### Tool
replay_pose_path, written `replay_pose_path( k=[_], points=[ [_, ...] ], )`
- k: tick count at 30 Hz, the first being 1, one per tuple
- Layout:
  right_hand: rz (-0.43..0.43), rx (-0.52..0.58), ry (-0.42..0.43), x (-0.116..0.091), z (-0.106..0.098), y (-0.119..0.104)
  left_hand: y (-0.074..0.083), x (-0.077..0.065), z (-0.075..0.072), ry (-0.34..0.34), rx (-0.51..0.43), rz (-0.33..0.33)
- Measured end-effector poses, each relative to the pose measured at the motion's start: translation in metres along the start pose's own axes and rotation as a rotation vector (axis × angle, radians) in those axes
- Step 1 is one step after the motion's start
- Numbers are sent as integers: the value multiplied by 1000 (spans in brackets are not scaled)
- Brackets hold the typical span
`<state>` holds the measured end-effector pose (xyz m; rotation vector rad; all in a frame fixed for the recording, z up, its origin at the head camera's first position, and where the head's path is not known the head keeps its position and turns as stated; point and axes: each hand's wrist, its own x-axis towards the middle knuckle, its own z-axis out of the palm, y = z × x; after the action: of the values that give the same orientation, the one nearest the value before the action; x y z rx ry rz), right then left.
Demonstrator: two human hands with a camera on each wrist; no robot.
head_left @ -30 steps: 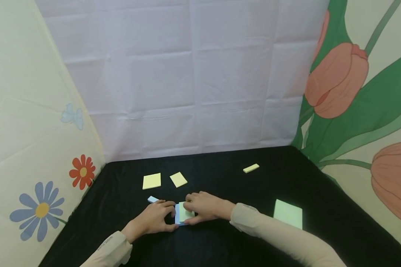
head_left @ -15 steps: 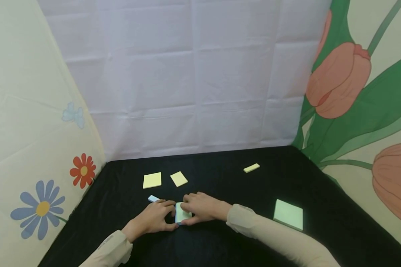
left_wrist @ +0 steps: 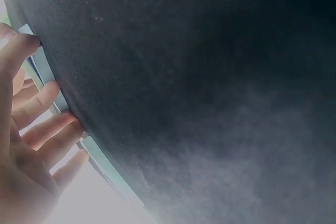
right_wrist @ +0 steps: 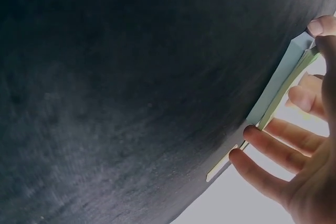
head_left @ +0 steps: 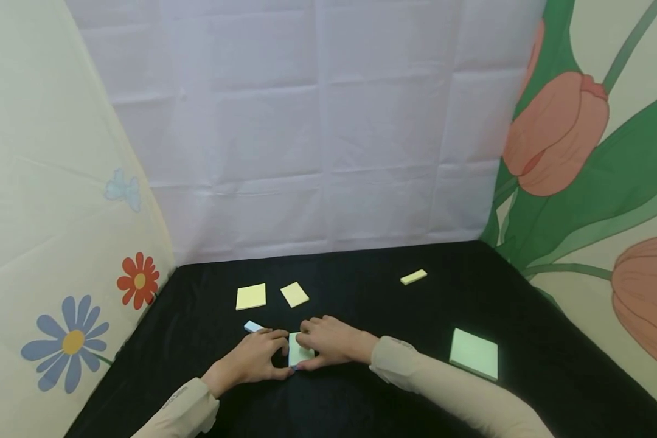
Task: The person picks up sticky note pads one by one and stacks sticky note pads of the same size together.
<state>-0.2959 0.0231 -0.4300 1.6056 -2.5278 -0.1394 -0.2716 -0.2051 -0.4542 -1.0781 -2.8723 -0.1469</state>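
In the head view a light green sticky note pad [head_left: 296, 358] lies squarely on top of a blue sticky note pad [right_wrist: 278, 82], of which only thin edges show there. My right hand [head_left: 336, 342] grips the stacked pads from the right, thumb at the near edge and fingers over the far part of the green one. On the left side my left hand [head_left: 253, 359] holds the blue pad by its edge, thumb at the near corner and fingers farther back. In the left wrist view these fingertips touch the pad's side.
Behind the left hand lies a small blue strip pad [head_left: 252, 326], partly covered. Two yellow sticky note pads [head_left: 250, 297] sit farther back, and a narrow yellow strip pad [head_left: 413, 277] is at the back right. A larger green pad [head_left: 474, 354] rests beside the right forearm on the black cloth [head_left: 361, 280].
My right hand has shifted slightly left with the green pad, which now covers the blue strip that showed along its left side. The left hand has stayed nearly still.
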Motion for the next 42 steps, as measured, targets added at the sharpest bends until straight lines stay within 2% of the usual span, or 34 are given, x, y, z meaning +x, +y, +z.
replay_pose_path(
  k=[10,20,32,42],
  points=[
    [-8,14,8,1,5,-2,1,-1,-1,22,17,15],
    [6,-53,16,4,11,-4,1,-1,-1,23,6,-4],
    [43,-6,-33,8,8,-2,3,1,-5,-2,-14,5],
    [55,-1,-33,9,8,-3,4,4,-11,-22,-12,11]
  ],
)
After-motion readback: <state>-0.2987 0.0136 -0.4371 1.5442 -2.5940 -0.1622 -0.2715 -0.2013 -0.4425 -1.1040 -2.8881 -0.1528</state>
